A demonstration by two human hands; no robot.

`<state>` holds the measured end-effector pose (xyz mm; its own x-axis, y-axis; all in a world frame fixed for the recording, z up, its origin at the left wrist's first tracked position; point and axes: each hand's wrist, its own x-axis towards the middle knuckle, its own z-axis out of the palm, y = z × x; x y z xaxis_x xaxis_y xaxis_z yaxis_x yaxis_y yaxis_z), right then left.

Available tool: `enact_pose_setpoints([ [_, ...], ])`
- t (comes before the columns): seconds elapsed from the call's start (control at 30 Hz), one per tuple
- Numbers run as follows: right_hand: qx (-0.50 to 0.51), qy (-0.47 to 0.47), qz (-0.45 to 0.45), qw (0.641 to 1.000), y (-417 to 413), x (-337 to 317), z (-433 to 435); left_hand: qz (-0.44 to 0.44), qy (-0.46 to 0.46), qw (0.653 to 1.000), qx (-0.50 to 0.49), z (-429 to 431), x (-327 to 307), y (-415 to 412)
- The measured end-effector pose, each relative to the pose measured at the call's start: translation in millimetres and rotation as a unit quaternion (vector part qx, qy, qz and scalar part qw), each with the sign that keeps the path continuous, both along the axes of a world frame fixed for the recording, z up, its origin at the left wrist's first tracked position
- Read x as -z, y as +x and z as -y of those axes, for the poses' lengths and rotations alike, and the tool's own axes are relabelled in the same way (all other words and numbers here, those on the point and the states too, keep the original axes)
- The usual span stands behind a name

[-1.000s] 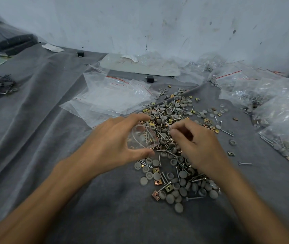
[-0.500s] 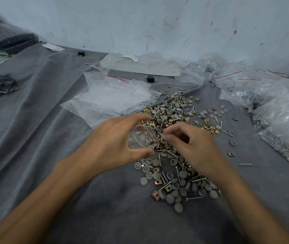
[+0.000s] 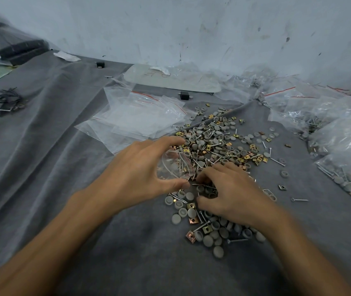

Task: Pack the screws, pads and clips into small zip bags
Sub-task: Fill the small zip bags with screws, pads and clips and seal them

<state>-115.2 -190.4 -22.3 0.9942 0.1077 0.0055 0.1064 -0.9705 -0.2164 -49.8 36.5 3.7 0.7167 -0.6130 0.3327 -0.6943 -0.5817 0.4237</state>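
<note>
My left hand [image 3: 136, 174] grips a small clear zip bag [image 3: 173, 167] between thumb and fingers, its mouth facing right; a few screws and a grey pad show inside. My right hand [image 3: 234, 193] rests low on the pile of parts [image 3: 217, 144], fingers bent, fingertips touching the parts just right of the bag, thumb apart. Between fingertips and thumb, pads lie on the cloth. The pile mixes round grey pads [image 3: 207, 240], brass square clips [image 3: 192, 220] and long screws [image 3: 277, 161].
A stack of empty zip bags [image 3: 140, 116] lies behind my left hand. Filled bags [image 3: 341, 135] crowd the right side. A white board [image 3: 170, 80] lies by the wall, black ties [image 3: 5, 99] far left. Grey cloth [image 3: 63, 167] covers everything.
My right hand has dropped from the bag's mouth down and toward me onto the pile. My left hand keeps the bag in the same place.
</note>
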Motion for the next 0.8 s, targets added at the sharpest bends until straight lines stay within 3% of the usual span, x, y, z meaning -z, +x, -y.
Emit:
enact_pose_setpoints([
  [0.23,-0.001,0.017,0.005,1.000,3,-1,-6,0.005,-0.007,1.000,0.005,-1,0,1],
  [0.53,-0.004,-0.028,-0.023,0.999,3,-6,-5,-0.004,-0.006,1.000,0.006,-1,0,3],
  [0.8,-0.011,-0.064,0.008,0.998,-3,-6,-14,0.001,-0.007,1.000,0.005,-1,1,3],
])
